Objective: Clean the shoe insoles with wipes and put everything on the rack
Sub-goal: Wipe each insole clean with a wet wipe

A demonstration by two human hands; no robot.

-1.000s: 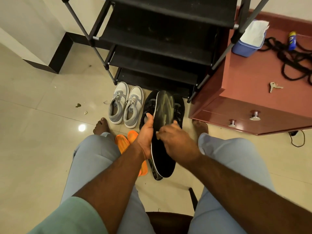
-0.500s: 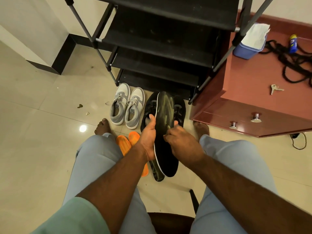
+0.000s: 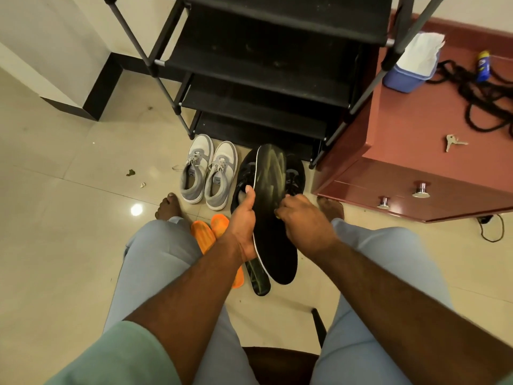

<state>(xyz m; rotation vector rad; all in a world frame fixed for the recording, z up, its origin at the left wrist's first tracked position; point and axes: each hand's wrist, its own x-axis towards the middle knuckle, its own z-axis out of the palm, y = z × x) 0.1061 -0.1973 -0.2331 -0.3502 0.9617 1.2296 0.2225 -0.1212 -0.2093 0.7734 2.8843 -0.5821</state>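
Observation:
My left hand (image 3: 243, 223) grips a long black insole (image 3: 270, 190) by its left edge and holds it upright above the floor, toe end up. My right hand (image 3: 305, 226) rests against the insole's right edge with its fingers bunched. What lies under those fingers is hidden. A second black insole (image 3: 259, 282) and two orange insoles (image 3: 205, 234) lie on the floor between my knees. Grey sneakers (image 3: 206, 173) and black shoes (image 3: 243, 173) stand in front of the black shoe rack (image 3: 263, 104). A blue box of wipes (image 3: 405, 76) sits on the cabinet.
A reddish cabinet (image 3: 416, 129) stands right of the rack, carrying keys (image 3: 452, 141), a tangled black cord (image 3: 483, 101) and a small bottle (image 3: 483, 65). My bare feet flank the shoes. I sit on a dark chair (image 3: 277, 362). Small debris lies on the tiles at left.
My right hand has slid a little up the insole's right side. My left hand keeps the same grip, and the insole has hardly shifted.

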